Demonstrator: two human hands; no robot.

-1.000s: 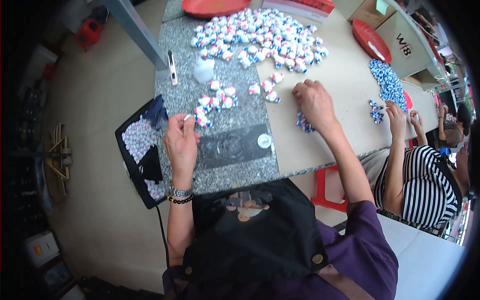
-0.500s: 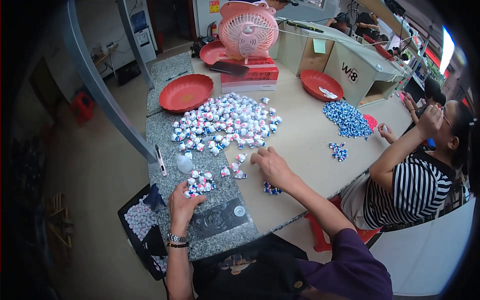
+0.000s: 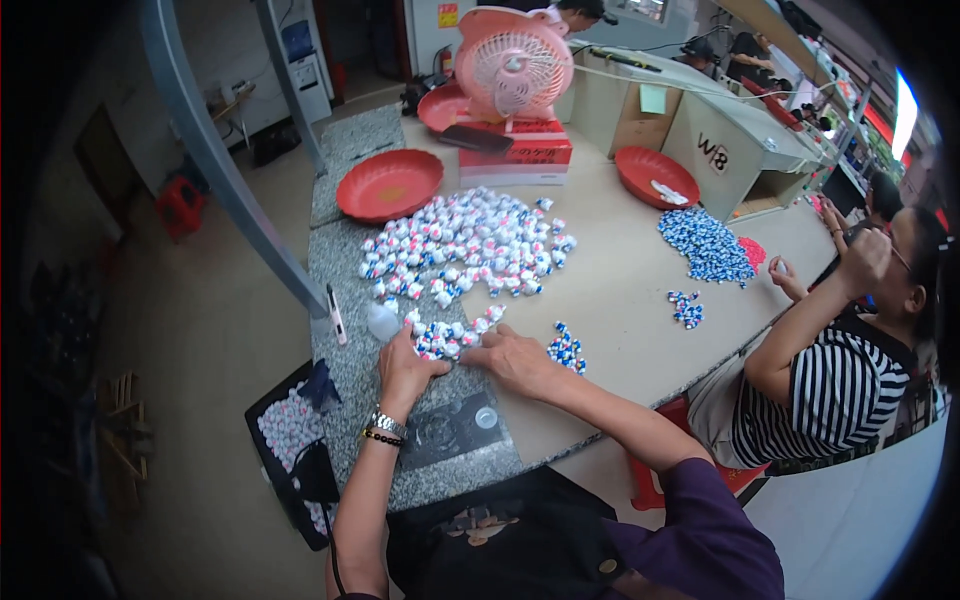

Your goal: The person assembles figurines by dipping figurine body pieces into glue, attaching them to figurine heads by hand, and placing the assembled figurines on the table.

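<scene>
A small group of white figurines (image 3: 445, 336) with pink and blue parts lies on the grey speckled worktop between my hands. My left hand (image 3: 405, 370) cups its left side, thumb stretched out apart from the fingers. From the right, my right hand (image 3: 515, 362) lies against the same group with thumb and fingers apart. Just beyond spreads a large pile of similar figurines (image 3: 470, 240). Right of my right hand sits a cluster of small blue-and-white pieces (image 3: 566, 350). A whitish translucent rounded object (image 3: 382, 322) stands by my left fingertips.
A dark plate (image 3: 450, 430) lies near the front edge. Red bowls (image 3: 390, 185), a pink fan (image 3: 514, 62) on a red box and a pen-like tool (image 3: 336, 315) surround the pile. A person in stripes (image 3: 835, 390) sits at right beside a blue heap (image 3: 705, 245).
My right hand has moved left and nearer, against the small group. The loose figurines between my hands have come together with the group. The whole view has shifted slightly.
</scene>
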